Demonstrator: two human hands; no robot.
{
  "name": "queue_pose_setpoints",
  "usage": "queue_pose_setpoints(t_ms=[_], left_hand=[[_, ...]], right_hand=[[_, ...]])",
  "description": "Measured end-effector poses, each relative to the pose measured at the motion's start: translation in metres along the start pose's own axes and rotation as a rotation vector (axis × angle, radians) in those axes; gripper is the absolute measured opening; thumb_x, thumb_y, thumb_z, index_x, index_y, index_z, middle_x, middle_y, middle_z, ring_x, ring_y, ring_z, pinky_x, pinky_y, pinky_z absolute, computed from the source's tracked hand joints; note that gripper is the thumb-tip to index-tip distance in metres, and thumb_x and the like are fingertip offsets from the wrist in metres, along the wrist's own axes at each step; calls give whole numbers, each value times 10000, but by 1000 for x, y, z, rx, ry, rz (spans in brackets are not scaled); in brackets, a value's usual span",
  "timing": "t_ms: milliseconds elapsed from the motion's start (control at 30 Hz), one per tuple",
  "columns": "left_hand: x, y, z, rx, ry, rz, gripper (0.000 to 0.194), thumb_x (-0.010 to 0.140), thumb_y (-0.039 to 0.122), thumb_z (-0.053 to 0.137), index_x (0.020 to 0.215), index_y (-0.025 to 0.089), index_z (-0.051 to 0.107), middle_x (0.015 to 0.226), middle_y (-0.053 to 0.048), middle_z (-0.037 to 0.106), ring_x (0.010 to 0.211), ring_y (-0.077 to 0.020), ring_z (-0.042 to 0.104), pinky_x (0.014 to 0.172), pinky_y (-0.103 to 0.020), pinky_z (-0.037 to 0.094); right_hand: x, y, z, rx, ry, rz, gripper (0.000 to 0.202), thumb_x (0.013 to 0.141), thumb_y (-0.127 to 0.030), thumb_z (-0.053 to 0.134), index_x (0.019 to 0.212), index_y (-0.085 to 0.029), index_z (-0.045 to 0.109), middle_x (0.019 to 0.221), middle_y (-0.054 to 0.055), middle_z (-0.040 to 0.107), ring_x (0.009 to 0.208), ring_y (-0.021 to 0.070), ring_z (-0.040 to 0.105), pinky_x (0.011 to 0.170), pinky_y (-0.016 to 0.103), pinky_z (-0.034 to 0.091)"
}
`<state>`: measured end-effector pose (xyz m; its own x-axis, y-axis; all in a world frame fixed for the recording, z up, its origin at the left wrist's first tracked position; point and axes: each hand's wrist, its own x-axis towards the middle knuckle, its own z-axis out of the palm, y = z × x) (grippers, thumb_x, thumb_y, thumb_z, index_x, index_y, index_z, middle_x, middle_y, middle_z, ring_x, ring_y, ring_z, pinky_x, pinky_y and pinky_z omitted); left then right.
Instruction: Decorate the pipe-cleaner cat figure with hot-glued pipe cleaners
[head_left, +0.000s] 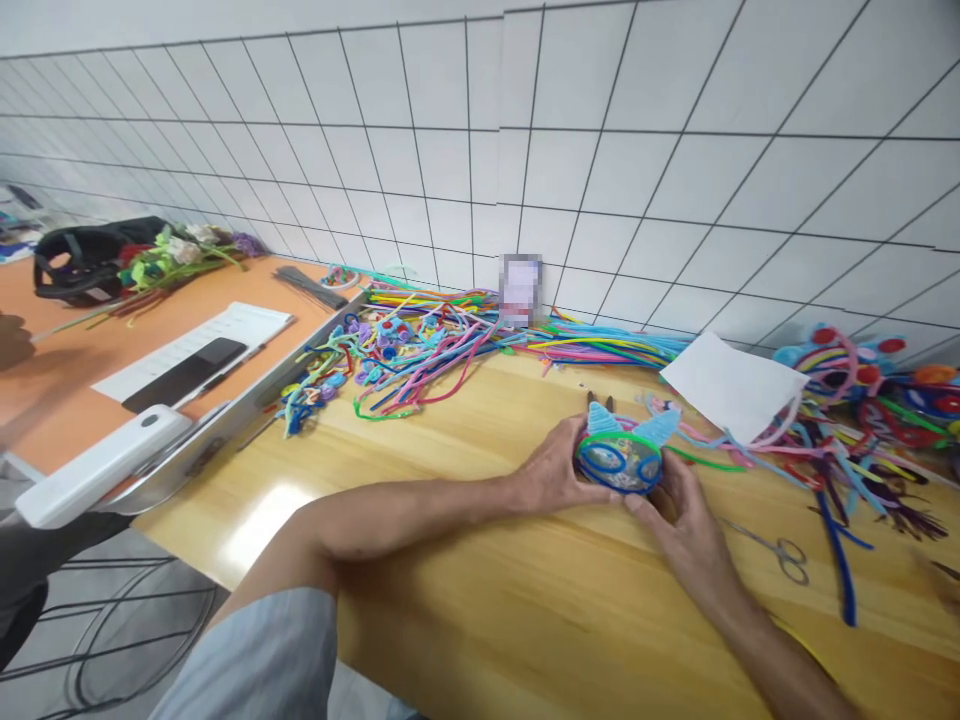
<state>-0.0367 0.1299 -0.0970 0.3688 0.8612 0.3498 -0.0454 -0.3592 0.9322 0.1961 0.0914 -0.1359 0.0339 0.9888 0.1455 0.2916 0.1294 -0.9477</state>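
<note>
Both hands hold a small round craft piece [619,462] with a green pipe-cleaner rim, two blue loops across its front and two light-blue pointed ears on top. My left hand [553,468] grips its left side, thumb along the lower edge. From the right, my right hand [679,505] closes on it with the thumb at the bottom edge. The back of the piece is hidden. Just right of my right hand, a pair of scissors [787,560] lies on the wooden table [465,600].
Bundles of pipe cleaners [600,342] lie along the tiled wall. A white sheet [735,385] rests on more of them at right. On the orange table [45,400] at left are a phone [187,372], a paper, a black headset [82,262] and pipe-cleaner flowers [176,255].
</note>
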Motion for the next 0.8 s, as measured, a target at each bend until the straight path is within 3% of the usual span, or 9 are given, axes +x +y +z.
queue_pose_setpoints(t_ms=[167, 633, 800], left_hand=[[-2, -1, -2, 29, 23, -4, 924, 728, 444, 992, 1511, 225, 553, 1519, -166, 633, 1412, -370, 617, 1219, -557, 501], [0, -8, -3, 138, 11, -18, 975, 695, 469, 1021, 1504, 199, 547, 1525, -194, 615, 1454, -381, 581, 1248, -550, 470], [-4, -5, -4, 105, 61, -42, 1164, 607, 578, 1040, 1561, 227, 472, 1581, -197, 541, 1495, -424, 518, 1274, -610, 424]], right_hand=[[-1, 5, -3, -56, 2, -6, 856, 875, -559, 845, 1603, -283, 491, 1645, 171, 555, 1510, 388, 547, 1272, 632, 424], [-7, 1, -9, -341, 7, 35, 908, 915, -718, 693, 1644, -229, 458, 1562, 205, 634, 1383, 428, 663, 1153, 602, 547], [-9, -3, -4, -276, 20, -57, 912, 912, -675, 742, 1661, -254, 435, 1597, 195, 603, 1408, 413, 649, 1139, 606, 568]])
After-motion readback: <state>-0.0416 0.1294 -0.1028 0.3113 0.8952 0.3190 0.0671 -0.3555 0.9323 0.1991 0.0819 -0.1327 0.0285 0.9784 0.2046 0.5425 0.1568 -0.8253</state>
